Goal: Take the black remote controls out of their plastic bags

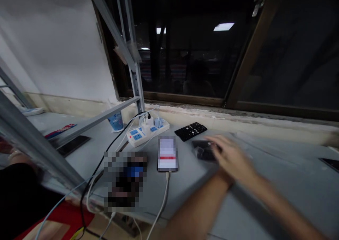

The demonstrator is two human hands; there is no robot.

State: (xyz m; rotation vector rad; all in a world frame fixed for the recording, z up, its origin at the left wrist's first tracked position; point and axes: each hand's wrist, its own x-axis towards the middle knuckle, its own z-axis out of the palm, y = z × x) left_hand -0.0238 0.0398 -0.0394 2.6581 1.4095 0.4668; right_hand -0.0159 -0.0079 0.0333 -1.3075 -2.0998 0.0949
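Note:
My right hand (230, 154), blurred by motion, is over the right end of a dark object (205, 150) with clear plastic about it, on the grey table. Its fingers and thumb close round that end. Behind it, my left hand is hidden; only the left forearm (203, 201) and wrist show, crossing under the right hand. A black remote control (191, 131) with pale buttons lies just beyond the dark object. To the left lies a phone (167, 154) with a lit, pixelated screen and a white cable plugged into its lower end.
A white power strip (148, 132) with plugs stands near the wall, beside a blue cup (116, 121). A pixelated dark device (127, 180) lies front left among cables. Metal frame bars (42, 134) cross the left side. Another person's dark sleeve (23, 194) is at far left.

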